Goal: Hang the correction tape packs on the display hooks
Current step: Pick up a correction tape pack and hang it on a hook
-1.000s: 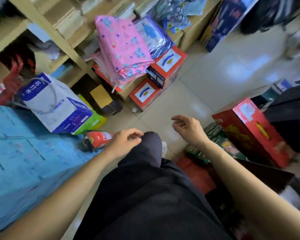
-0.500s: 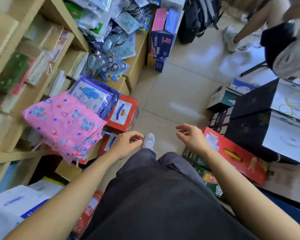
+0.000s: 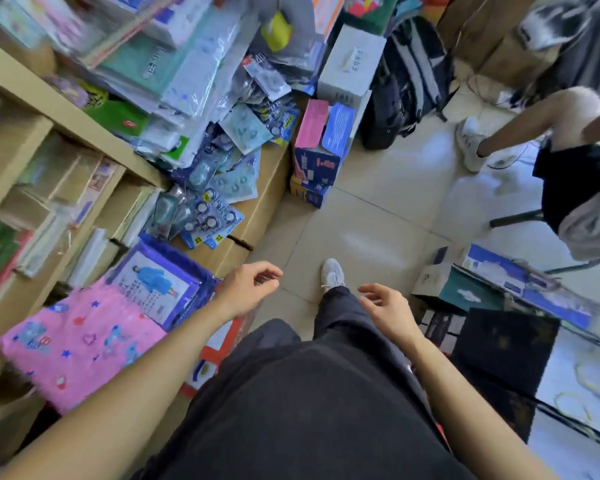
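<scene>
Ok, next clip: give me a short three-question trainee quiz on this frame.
1. True or false: the left hand and the right hand both hold nothing.
2. Where do the blue correction tape packs lie? A) piled on the tan boxes by the shelf; B) on the floor tiles; C) hung on hooks.
3. Fill in: the pink patterned pack lies on the person's ___ side.
Key: 1 true; 2 A; 3 left.
</scene>
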